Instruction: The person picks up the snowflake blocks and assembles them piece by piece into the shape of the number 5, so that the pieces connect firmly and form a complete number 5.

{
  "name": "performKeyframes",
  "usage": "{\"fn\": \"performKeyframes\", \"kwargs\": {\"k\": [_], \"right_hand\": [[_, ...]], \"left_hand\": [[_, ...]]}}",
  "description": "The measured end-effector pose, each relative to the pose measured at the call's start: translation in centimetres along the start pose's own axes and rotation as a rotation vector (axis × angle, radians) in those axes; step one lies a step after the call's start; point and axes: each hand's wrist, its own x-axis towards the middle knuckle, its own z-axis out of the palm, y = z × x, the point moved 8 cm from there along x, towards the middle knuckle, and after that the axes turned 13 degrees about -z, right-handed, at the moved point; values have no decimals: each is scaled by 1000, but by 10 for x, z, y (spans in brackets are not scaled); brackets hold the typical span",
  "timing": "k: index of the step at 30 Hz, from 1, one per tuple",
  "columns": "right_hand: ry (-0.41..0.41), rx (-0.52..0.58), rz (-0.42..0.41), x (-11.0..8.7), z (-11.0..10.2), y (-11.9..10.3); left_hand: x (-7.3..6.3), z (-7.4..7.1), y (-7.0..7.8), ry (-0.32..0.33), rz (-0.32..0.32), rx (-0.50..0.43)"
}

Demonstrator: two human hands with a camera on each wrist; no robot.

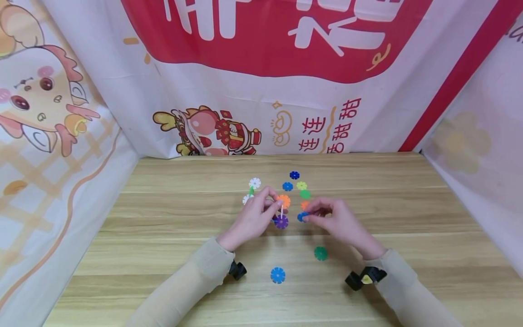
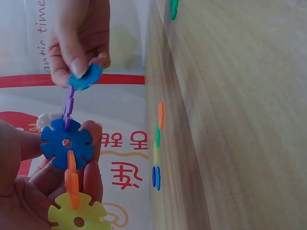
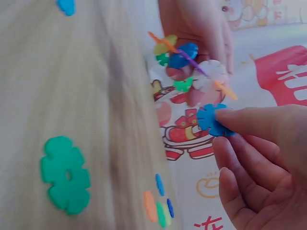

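My left hand [image 1: 255, 213] holds a chain of notched plastic discs slotted together at angles. In the left wrist view it includes a yellow disc [image 2: 79, 213], an edge-on orange disc [image 2: 72, 179], a blue disc [image 2: 67, 146] and a purple disc [image 2: 68, 105]. A white disc [image 3: 210, 75] and a green disc [image 3: 183, 85] also show in it from the right wrist. Between thumb and fingers my right hand [image 1: 337, 220] pinches a single blue disc [image 3: 211, 120], close to the chain's purple end in the left wrist view. My left fingers partly hide the chain.
On the wooden table [image 1: 163, 263] lie a green disc [image 1: 320, 253] and a light-blue disc [image 1: 278, 275] nearer me. Beyond the hands are dark-blue [image 1: 294, 175], yellow [image 1: 301, 185] and other loose discs. White discs [image 1: 254, 183] show past my left hand. Printed cloth [image 1: 261, 113] walls the back and sides.
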Motion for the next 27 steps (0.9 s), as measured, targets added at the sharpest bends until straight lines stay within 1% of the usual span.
{"fn": "performKeyframes", "kwargs": {"k": [2, 5, 10, 18, 21, 25, 27], "right_hand": [[52, 10, -1, 4, -5, -2], [100, 25, -25, 8, -10, -5], [136, 24, -74, 14, -15, -9], [117, 66, -148, 22, -15, -14], [102, 78, -158, 25, -15, -16], [83, 75, -145, 28, -14, -16], [75, 75, -129, 28, -14, -15]], "left_hand": [[0, 0, 0, -6, 4, 1], [-1, 1, 0, -7, 5, 8], [-3, 2, 1, -18, 4, 18], [-4, 3, 2, -15, -1, 57], [-6, 5, 5, -35, 6, 73], [-7, 8, 9, -77, 15, 79], [-7, 9, 9, -83, 10, 77]]}}
